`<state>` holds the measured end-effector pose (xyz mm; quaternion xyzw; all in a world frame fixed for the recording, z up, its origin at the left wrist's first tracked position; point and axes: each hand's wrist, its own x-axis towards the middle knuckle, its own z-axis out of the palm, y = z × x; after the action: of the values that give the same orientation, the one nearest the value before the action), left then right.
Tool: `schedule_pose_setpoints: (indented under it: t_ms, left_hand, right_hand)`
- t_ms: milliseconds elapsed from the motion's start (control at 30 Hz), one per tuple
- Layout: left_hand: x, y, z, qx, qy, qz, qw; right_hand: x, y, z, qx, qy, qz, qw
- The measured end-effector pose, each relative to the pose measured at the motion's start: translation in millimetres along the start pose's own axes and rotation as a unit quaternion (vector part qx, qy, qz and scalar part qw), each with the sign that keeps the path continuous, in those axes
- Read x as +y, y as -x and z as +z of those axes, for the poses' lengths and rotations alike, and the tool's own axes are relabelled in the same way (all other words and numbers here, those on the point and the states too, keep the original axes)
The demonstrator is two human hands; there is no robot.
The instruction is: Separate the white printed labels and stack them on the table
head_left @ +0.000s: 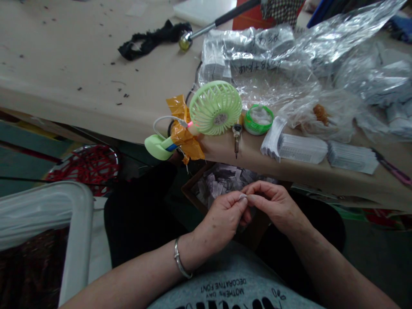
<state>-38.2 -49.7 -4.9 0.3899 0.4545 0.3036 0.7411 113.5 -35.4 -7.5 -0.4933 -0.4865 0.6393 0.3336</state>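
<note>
My left hand point(223, 219), with a metal bracelet on its wrist, is closed in a pinch in front of my body. Its thumb and fingertips meet those of my right hand point(275, 206), which is pinched too. Between them shows the edge of a small white piece point(243, 196), perhaps a paper label; most of it is hidden by the fingers. Just beyond and below the hands, a cardboard box point(189, 189) holds many loose paper labels point(222, 182). Above them, at the table edge, lie stacks of printed white labels point(302, 148).
A green fan point(215, 109) is taped to the table edge. Beside it a soldering iron tip point(237, 143) sticks out, near a green-rimmed tub point(258, 119). Plastic bags point(325, 111) cover the right. A red-filled basket point(86, 165) and white bin point(82, 231) stand left.
</note>
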Motion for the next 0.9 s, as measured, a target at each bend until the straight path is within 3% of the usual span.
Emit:
schedule_pose_setpoints:
  t_ms: [200,433,600,900]
  left_hand:
    - [-2.8,-2.8,-6.4,0.010,-0.051,0.052,0.997]
    - [8.6,-9.4,-17.3,0.071,-0.116,0.147,0.980]
    - [20.8,-11.7,-28.1,0.125,-0.216,0.218,0.944]
    - [30.2,-26.1,-42.8,0.170,-0.370,0.265,0.874]
  right_hand:
    - [-1.5,-5.7,1.1,-0.042,-0.004,-0.010,0.999]
    - [-7.5,-16.9,4.8,-0.002,0.081,-0.100,0.992]
    - [-13.8,-24.3,6.0,0.017,0.178,-0.162,0.971]
    - [-23.6,-44.2,9.8,0.102,0.298,-0.210,0.926]
